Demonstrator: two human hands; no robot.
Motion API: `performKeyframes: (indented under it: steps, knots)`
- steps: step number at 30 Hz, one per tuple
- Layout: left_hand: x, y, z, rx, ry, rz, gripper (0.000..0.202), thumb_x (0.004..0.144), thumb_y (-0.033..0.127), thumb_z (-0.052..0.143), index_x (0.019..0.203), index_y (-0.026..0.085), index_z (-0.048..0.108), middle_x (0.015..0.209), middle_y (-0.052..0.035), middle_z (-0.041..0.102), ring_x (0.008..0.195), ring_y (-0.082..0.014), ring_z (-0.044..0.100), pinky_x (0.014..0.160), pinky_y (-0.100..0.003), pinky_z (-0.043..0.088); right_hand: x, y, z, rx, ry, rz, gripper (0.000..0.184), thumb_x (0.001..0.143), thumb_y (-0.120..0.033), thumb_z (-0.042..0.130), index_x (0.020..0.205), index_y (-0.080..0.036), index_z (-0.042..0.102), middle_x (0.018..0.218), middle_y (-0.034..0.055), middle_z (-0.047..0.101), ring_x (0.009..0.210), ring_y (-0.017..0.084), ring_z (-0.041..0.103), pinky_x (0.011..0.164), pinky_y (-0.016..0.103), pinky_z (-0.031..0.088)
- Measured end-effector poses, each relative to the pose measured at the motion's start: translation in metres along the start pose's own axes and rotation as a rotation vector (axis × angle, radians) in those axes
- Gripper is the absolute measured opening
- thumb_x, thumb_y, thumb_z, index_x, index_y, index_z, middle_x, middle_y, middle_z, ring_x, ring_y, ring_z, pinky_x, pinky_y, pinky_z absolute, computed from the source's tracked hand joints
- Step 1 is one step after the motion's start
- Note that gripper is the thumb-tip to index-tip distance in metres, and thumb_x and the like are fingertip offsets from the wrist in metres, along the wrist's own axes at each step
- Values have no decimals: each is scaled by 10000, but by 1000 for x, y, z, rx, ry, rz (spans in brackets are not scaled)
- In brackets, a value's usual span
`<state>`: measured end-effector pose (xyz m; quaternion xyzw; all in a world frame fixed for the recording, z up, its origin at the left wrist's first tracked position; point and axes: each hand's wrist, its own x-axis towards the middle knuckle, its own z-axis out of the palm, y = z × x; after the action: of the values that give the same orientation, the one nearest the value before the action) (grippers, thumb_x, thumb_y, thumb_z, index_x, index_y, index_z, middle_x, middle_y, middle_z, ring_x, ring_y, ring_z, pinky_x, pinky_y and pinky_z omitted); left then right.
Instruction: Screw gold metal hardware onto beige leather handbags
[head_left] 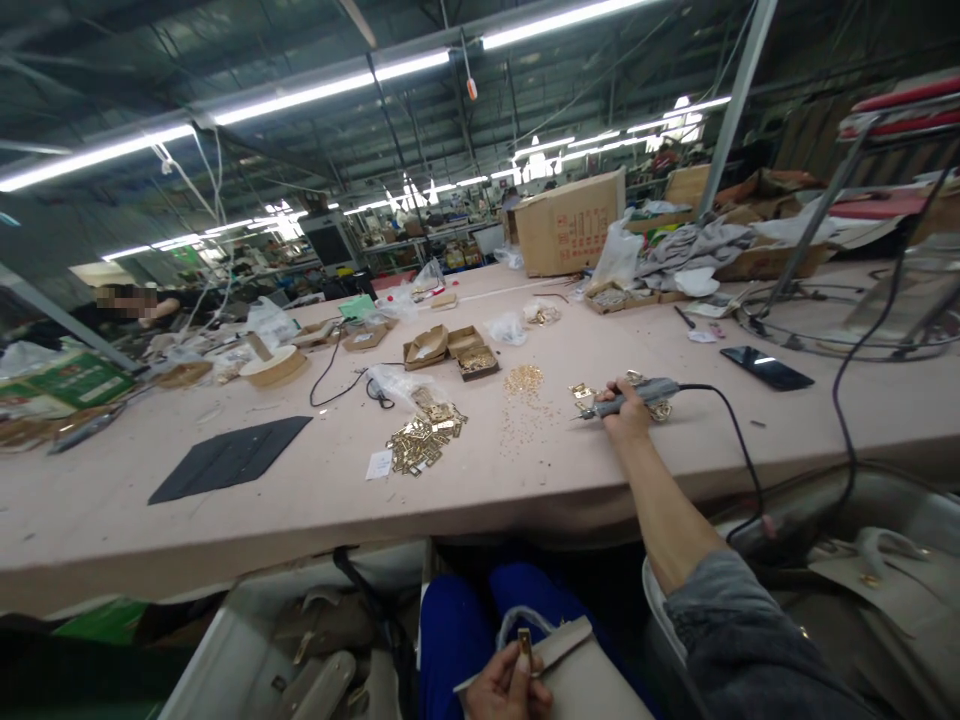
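Observation:
My right hand (626,408) reaches out over the long table (525,470) and is closed around a grey corded electric screwdriver (630,397), its tip pointing left at small brass fittings (581,392). My left hand (504,688) is down in my lap, pinching a small brass clasp (524,643) against the flap of a beige bag (577,670). A heap of brass plates (424,440) and a scatter of tiny gold screws (523,380) lie left of the screwdriver.
A dark panel (229,458) lies at the left, small open boxes (450,350) of hardware in the middle, a black phone (765,367) at the right, a big carton (571,235) at the back. Bins with bag parts (315,650) stand under the table. Another person sits far left.

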<state>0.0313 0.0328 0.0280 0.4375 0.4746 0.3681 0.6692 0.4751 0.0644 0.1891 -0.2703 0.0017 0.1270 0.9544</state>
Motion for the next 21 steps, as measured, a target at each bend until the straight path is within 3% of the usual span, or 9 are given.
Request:
performKeyframes:
  steps: [4, 8, 15, 18, 21]
  knots:
    - [-10, 21, 4, 64, -91, -41, 669, 596, 701, 878, 839, 84, 786, 653, -136, 749, 427, -195, 652, 392, -260, 516, -54, -16, 2, 5, -143, 52, 302, 789, -191, 816, 825, -201, 516, 756, -63, 579, 536, 45, 521, 557, 178, 541]
    - [-28, 40, 8, 90, -94, -50, 526, 740, 570, 807, 854, 57, 770, 686, -133, 760, 451, -166, 658, 440, -250, 542, -140, -21, -4, -48, -271, 182, 218, 818, -192, 766, 831, -200, 549, 810, -50, 584, 547, 49, 515, 582, 207, 541]
    - [-43, 43, 6, 94, -74, -137, 338, 810, 373, 714, 810, 39, 758, 590, -110, 720, 426, -164, 648, 420, -234, 531, -285, 5, -23, -349, -395, 236, 177, 805, -219, 773, 761, -197, 603, 732, -11, 615, 531, 99, 525, 557, 275, 516]
    - [-46, 43, 6, 91, -58, -132, 309, 812, 344, 712, 780, 39, 746, 569, -109, 712, 414, -162, 643, 412, -225, 524, -316, 19, -28, -403, -494, 189, 148, 833, -209, 757, 761, -195, 629, 731, 0, 636, 510, 109, 532, 534, 284, 494]
    - [-47, 43, 6, 69, -50, -124, 304, 801, 341, 723, 789, 38, 739, 639, -134, 743, 421, -167, 653, 405, -230, 529, -327, 26, -29, -433, -581, 150, 170, 855, -198, 754, 737, -191, 632, 710, 4, 635, 512, 117, 545, 526, 283, 487]
